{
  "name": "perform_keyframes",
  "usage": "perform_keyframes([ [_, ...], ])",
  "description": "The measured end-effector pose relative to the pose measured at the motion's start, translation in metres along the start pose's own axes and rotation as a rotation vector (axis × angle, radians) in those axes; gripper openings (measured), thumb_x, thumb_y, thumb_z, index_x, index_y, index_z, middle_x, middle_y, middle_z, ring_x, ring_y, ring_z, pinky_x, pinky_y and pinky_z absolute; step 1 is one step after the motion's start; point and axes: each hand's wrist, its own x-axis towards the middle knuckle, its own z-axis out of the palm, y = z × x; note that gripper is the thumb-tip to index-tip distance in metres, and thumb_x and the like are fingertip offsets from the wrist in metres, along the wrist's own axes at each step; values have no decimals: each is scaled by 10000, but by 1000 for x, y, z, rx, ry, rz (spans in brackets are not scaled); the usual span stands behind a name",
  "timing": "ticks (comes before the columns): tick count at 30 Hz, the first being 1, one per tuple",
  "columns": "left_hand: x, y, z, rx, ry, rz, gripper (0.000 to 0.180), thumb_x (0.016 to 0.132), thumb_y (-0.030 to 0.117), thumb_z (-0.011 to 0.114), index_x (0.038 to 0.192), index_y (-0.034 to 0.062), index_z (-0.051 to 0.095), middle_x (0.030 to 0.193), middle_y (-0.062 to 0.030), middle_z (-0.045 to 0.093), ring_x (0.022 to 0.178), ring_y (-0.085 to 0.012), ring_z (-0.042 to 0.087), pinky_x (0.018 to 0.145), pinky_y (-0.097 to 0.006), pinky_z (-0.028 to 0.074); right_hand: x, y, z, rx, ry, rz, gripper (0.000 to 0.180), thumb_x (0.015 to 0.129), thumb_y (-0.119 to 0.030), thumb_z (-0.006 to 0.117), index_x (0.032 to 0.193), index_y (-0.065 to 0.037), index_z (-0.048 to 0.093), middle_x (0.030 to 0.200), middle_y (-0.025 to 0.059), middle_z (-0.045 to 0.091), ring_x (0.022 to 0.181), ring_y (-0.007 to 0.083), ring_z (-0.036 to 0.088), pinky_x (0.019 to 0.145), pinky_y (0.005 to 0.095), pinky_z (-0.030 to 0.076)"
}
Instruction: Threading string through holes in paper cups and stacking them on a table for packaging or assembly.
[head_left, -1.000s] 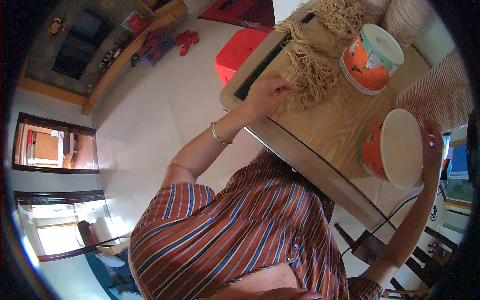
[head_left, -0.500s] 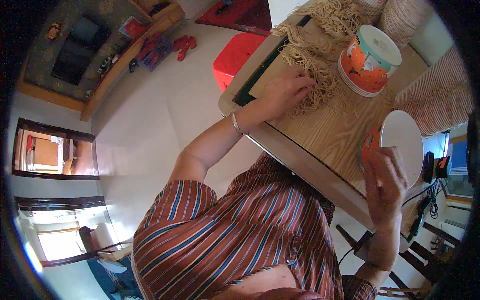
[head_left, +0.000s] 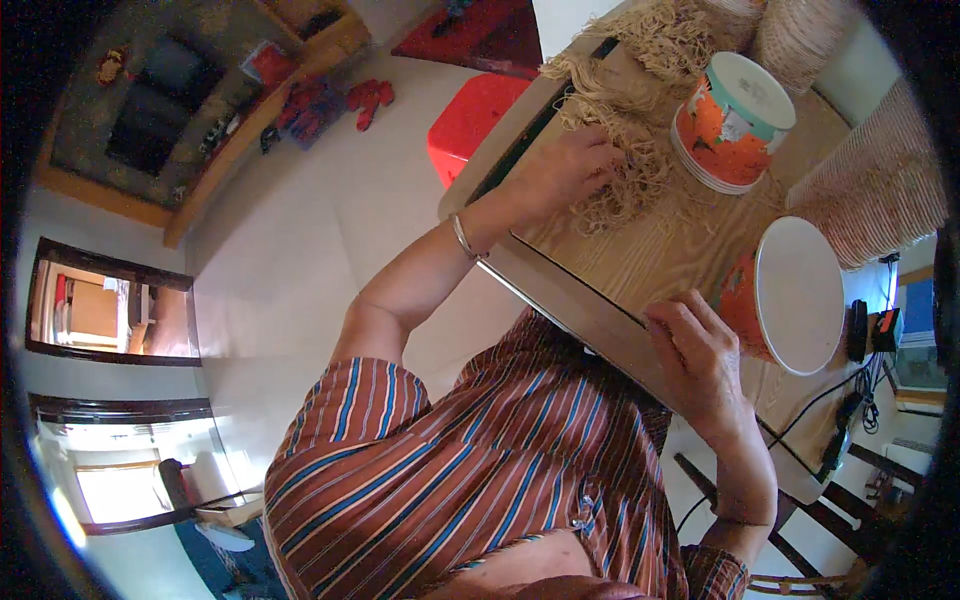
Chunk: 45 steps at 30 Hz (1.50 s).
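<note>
My left hand (head_left: pixel 570 175) lies at the near side of a heap of beige noodle-like strands (head_left: pixel 640 185) on the wood-grain table (head_left: pixel 610 265); its fingers curl into the strands, and the fingertips are partly hidden. My right hand (head_left: pixel 700 350) hovers over the table's front edge, with fingers loosely bent and a little apart, nothing seen in them. Just right of it, an orange paper tub (head_left: pixel 800 295) has its white round face turned toward me. Farther back, an orange tub with a green band (head_left: pixel 735 125) stands at the strands' right side.
Tall stacks of nested tubs (head_left: pixel 870 185) line the table's right and far sides. More beige strands (head_left: pixel 665 40) are piled at the back. Black cables (head_left: pixel 865 400) lie at the right edge. A red stool (head_left: pixel 465 125) stands on the floor beyond the table's left side.
My right hand has let go of the orange tub and moved left, away from it. My left hand has shifted slightly, still at the strands.
</note>
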Motion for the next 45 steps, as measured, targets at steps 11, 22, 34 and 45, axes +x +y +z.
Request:
perform_keyframes([
  [11,5,3,-18,-3,-12,-4,112,760,84,673,858,57,624,919,-105,541,862,-267,559,718,-371,476,2,7,4,91,-24,85,128,804,-20,590,931,-18,579,840,147,544,755,344,588,637,399,491],
  [22,37,19,-64,-189,-20,25,100,762,57,722,836,57,656,926,-61,572,880,-195,563,771,-307,467,40,33,30,312,203,266,180,820,-31,606,999,-8,601,828,122,575,720,232,570,661,316,468],
  [34,36,16,-56,-103,-48,56,79,795,103,668,860,59,666,899,-70,552,781,-219,576,667,-321,474,110,107,89,475,270,323,172,801,-97,665,964,-43,643,914,58,644,789,141,582,691,281,476],
  [45,78,13,-106,-533,355,-360,128,873,124,609,829,4,615,797,-32,644,774,-88,583,687,-256,486,102,132,104,84,162,387,155,794,-164,650,875,-32,644,909,189,644,872,322,623,742,398,485],
])
